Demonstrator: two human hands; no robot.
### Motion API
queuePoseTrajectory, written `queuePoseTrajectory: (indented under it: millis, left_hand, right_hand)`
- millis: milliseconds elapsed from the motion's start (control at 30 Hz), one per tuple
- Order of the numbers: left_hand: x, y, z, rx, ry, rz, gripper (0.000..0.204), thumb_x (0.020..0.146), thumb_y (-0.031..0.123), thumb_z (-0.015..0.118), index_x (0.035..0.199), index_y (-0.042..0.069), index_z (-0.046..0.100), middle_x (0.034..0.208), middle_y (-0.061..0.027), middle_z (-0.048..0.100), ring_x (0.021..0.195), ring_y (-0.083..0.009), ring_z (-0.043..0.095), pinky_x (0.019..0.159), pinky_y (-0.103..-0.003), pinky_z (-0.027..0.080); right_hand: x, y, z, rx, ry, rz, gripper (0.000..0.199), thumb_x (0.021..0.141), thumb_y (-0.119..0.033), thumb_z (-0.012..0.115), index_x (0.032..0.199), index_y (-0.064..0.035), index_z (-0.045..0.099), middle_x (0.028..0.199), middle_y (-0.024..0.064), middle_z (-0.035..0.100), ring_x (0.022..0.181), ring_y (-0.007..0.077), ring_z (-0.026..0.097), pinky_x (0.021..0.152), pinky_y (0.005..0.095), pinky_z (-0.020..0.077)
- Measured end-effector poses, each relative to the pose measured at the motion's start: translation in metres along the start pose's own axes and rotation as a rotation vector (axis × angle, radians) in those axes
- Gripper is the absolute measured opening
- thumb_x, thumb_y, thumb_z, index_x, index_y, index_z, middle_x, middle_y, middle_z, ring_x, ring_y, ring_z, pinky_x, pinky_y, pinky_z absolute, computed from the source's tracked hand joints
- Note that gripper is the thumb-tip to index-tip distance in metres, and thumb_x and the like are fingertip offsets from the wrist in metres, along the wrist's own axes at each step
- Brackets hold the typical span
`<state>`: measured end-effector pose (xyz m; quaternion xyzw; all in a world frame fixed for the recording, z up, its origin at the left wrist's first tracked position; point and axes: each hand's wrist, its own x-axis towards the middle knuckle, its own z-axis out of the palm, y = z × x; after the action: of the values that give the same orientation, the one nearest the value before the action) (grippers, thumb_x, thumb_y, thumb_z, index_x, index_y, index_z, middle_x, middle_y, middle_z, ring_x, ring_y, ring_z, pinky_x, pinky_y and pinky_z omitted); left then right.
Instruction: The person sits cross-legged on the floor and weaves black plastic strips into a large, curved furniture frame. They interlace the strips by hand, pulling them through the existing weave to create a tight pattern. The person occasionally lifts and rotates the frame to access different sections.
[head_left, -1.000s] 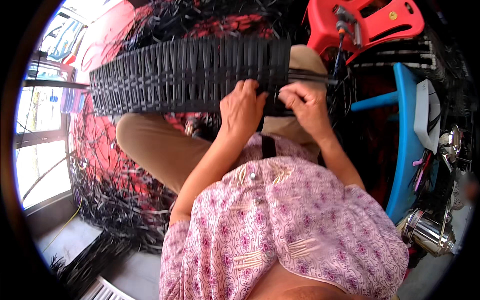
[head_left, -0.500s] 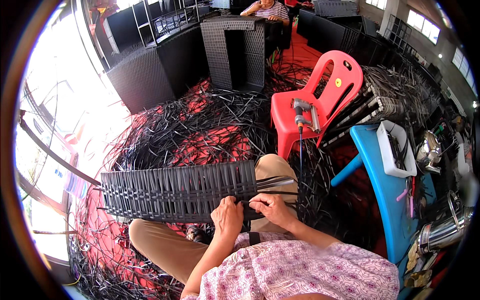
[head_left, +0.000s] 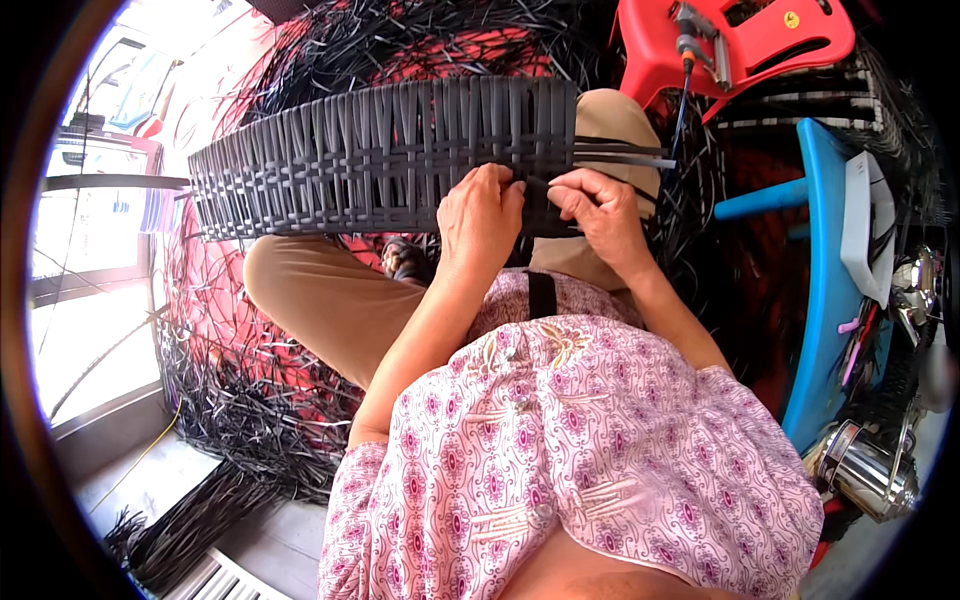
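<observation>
A long dark grey woven panel (head_left: pixel 370 160) of flat plastic strips lies across my knees, reaching far to my left. My left hand (head_left: pixel 478 218) rests on its near edge close to the right end, fingers curled over the weave. Just to the right, my right hand (head_left: pixel 598 212) pinches a dark flat strip (head_left: pixel 622 153) that sticks out of the panel's right end. The two hands almost touch. A black strap (head_left: pixel 541 294) hangs below them over my pink patterned shirt.
Loose black strips (head_left: pixel 250 420) lie heaped over a red floor around my legs. A red plastic chair (head_left: pixel 740 40) with a tool on it stands ahead right. A blue stool (head_left: pixel 825 270), a white tray and a metal pot (head_left: pixel 865 470) are at the right.
The view has dropped from looking across the room back down onto the panel. Both hands stay at the panel's right end, working the same strip.
</observation>
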<state>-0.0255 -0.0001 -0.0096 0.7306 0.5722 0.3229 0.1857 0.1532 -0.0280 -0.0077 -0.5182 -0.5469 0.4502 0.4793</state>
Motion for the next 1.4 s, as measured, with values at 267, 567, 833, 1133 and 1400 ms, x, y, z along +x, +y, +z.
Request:
queuePoseTrajectory:
  millis: [267, 567, 833, 1133, 1400]
  left_hand:
    - [0.000, 0.010, 0.000, 0.027, -0.055, -0.072, 0.020, 0.083, 0.016, 0.072, 0.094, 0.000, 0.067, 0.087, -0.0148, 0.071, 0.084, -0.0350, 0.068, 0.075, -0.042, 0.052]
    - [0.001, 0.004, 0.010, 0.097, -0.054, 0.002, 0.015, 0.087, 0.020, 0.062, 0.093, 0.007, 0.061, 0.089, -0.0173, 0.066, 0.082, -0.0391, 0.066, 0.072, -0.050, 0.051]
    - [0.000, 0.006, 0.013, 0.073, 0.020, 0.067, 0.018, 0.092, 0.013, 0.056, 0.104, 0.002, 0.062, 0.098, -0.0205, 0.066, 0.088, -0.0393, 0.066, 0.076, -0.046, 0.053]
    - [-0.008, 0.002, 0.005, -0.078, 0.004, 0.000, 0.017, 0.090, 0.006, 0.058, 0.102, -0.004, 0.063, 0.097, -0.0203, 0.068, 0.093, -0.0387, 0.066, 0.083, -0.044, 0.052]
    - [-0.005, 0.001, 0.006, -0.066, -0.009, 0.014, 0.017, 0.089, 0.007, 0.058, 0.102, -0.004, 0.064, 0.097, -0.0199, 0.068, 0.093, -0.0377, 0.066, 0.083, -0.044, 0.052]
  right_hand:
    - [0.001, 0.002, -0.004, 0.035, -0.008, 0.051, 0.016, 0.093, -0.016, 0.069, 0.095, 0.0001, 0.071, 0.077, -0.0012, 0.064, 0.068, 0.0056, 0.058, 0.063, 0.0224, 0.0480]
    - [0.003, 0.019, -0.005, 0.064, 0.003, 0.078, 0.018, 0.093, -0.019, 0.068, 0.096, -0.0018, 0.072, 0.074, -0.0003, 0.065, 0.068, 0.0045, 0.059, 0.062, 0.0234, 0.0491]
    - [0.011, 0.004, -0.005, -0.026, 0.001, 0.046, 0.018, 0.093, -0.019, 0.068, 0.092, -0.0012, 0.071, 0.072, 0.0017, 0.066, 0.065, 0.0074, 0.059, 0.059, 0.0271, 0.0486]
    - [0.012, -0.016, 0.014, -0.395, 0.070, -0.068, 0.013, 0.084, -0.013, 0.070, 0.080, -0.0008, 0.069, 0.069, 0.0146, 0.068, 0.061, 0.0277, 0.068, 0.058, 0.0361, 0.0508]
    - [0.017, -0.011, 0.015, -0.595, 0.009, -0.119, 0.016, 0.083, -0.018, 0.067, 0.077, -0.0041, 0.069, 0.068, 0.0166, 0.067, 0.063, 0.0343, 0.066, 0.058, 0.0433, 0.0520]
